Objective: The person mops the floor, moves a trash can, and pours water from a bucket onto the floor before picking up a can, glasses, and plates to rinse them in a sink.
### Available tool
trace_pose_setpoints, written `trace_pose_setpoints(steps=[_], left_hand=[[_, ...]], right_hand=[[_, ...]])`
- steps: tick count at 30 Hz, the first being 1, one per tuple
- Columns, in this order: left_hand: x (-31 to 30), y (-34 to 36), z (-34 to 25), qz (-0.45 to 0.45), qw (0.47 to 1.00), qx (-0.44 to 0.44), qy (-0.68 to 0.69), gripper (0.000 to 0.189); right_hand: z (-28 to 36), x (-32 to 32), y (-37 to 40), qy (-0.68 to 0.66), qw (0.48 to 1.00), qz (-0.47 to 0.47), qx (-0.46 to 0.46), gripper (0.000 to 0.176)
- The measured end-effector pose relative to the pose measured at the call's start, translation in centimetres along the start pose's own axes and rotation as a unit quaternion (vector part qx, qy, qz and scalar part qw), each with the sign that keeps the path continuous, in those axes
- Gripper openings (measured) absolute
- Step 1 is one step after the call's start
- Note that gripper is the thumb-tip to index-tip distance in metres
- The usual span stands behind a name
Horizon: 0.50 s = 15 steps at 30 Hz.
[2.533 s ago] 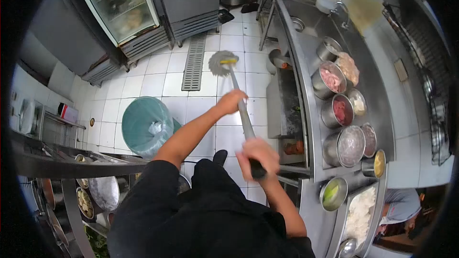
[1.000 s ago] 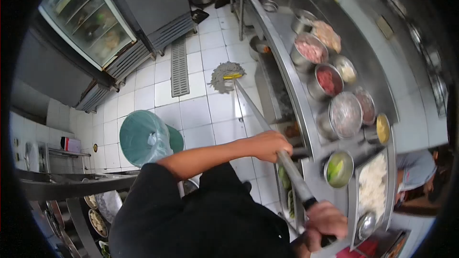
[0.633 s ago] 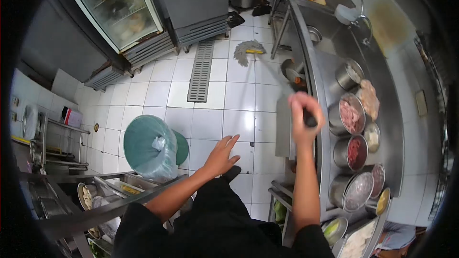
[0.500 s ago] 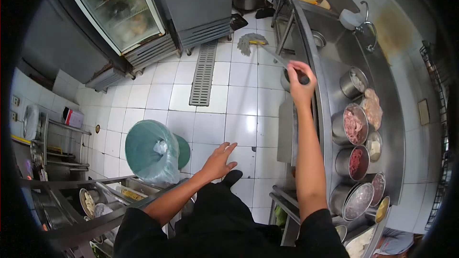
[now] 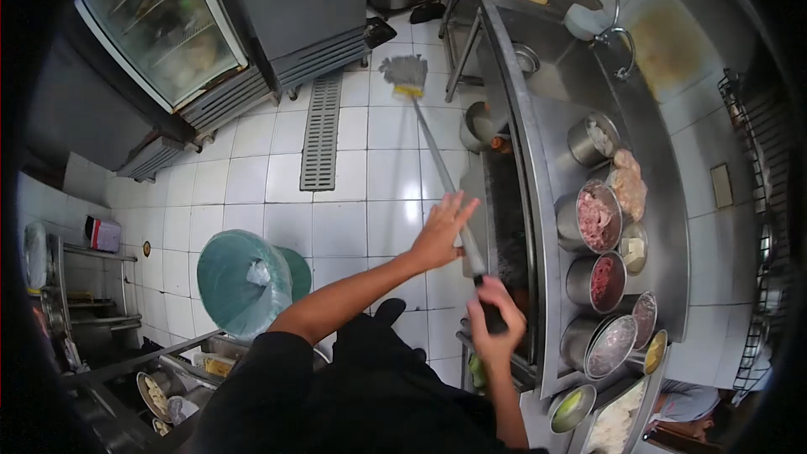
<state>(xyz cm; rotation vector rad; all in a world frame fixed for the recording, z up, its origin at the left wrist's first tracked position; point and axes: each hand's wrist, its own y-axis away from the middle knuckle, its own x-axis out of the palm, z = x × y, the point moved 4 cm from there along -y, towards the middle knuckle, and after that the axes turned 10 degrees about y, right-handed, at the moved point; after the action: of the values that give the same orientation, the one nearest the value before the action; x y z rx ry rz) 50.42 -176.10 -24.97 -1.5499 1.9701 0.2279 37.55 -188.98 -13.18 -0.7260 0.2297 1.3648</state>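
A mop (image 5: 435, 145) slants across the floor, its grey string head (image 5: 403, 70) with a yellow clamp lying flat on the white tiles. My right hand (image 5: 496, 319) is closed around the black grip at the near end of its handle. Farther up the handle, my left hand (image 5: 440, 234) reaches across it with fingers stretched out and the thumb on the near side. The palm side of the left hand is hidden.
On the left stands a green bin (image 5: 220, 282) lined with a clear bag. A steel counter (image 5: 551, 168) runs along the right, bearing several pots of meat. A floor drain grate (image 5: 320, 134) lies ahead, near the glass-door fridge (image 5: 160, 25). Another person (image 5: 685, 403) is at lower right.
My right hand has come down and closer with the mop handle, and the mop head has swung round. My left hand has moved up and right to the handle. The view has shifted right.
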Motion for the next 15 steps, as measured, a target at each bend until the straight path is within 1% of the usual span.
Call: trace_pose_setpoints(steps=[1, 2, 3, 4, 5, 6, 7, 8, 9, 10, 12, 14, 15], left_hand=[[0.1, -0.8, -1.2, -0.031, 0.997, 0.049, 0.043, 0.064], [0.5, -0.6, -2.8, -0.056, 0.99, 0.096, 0.088, 0.055], [0.5, 0.0, -4.4, -0.077, 0.978, 0.142, 0.134, 0.047], [0.0, 0.6, -6.0, -0.069, 0.975, 0.141, 0.158, 0.041], [-0.9, 1.5, -7.9, -0.062, 0.971, 0.14, 0.184, 0.034], [-1.5, 1.6, -8.5, -0.059, 0.967, 0.138, 0.206, 0.028], [-1.9, 1.1, -7.7, -0.063, 0.966, 0.142, 0.205, 0.028], [-2.3, 0.4, -6.3, -0.067, 0.967, 0.142, 0.201, 0.029], [-2.7, -0.6, -4.4, -0.075, 0.968, 0.142, 0.195, 0.029], [-2.6, -2.0, -1.8, -0.093, 0.961, 0.171, 0.199, 0.042], [-3.3, -4.2, 3.5, -0.18, 0.98, 0.059, 0.053, 0.066], [-3.8, -2.8, 5.1, -0.139, 0.988, -0.069, -0.007, 0.078], [-3.9, -2.1, 5.7, -0.116, 0.984, -0.131, -0.035, 0.085]], right_hand=[[3.1, -2.6, -0.3, 0.0, 1.0, 0.01, -0.004, 0.017], [5.5, -4.6, -0.5, -0.008, 0.999, 0.009, -0.051, 0.016], [8.0, -6.2, -0.9, 0.02, 0.995, 0.026, -0.092, 0.012], [9.2, -7.3, -0.9, -0.05, 0.992, 0.047, -0.106, 0.014], [10.4, -7.9, -1.3, -0.093, 0.98, 0.073, -0.162, 0.016], [10.8, -7.3, -2.0, -0.142, 0.965, 0.072, -0.208, 0.019], [11.3, -6.3, -2.4, -0.194, 0.945, 0.074, -0.252, 0.023], [10.3, -4.7, -2.3, -0.14, 0.953, 0.045, -0.266, 0.032], [8.7, -2.9, -3.0, -0.125, 0.96, 0.045, -0.248, 0.029], [7.2, -1.2, -3.6, -0.11, 0.966, 0.045, -0.229, 0.026], [4.1, 3.5, -7.4, -0.054, 0.957, -0.035, -0.284, 0.015], [2.3, 7.9, -12.9, -0.048, 0.96, -0.094, -0.261, 0.013], [0.6, 10.0, -15.9, -0.09, 0.961, -0.102, -0.242, 0.014]])
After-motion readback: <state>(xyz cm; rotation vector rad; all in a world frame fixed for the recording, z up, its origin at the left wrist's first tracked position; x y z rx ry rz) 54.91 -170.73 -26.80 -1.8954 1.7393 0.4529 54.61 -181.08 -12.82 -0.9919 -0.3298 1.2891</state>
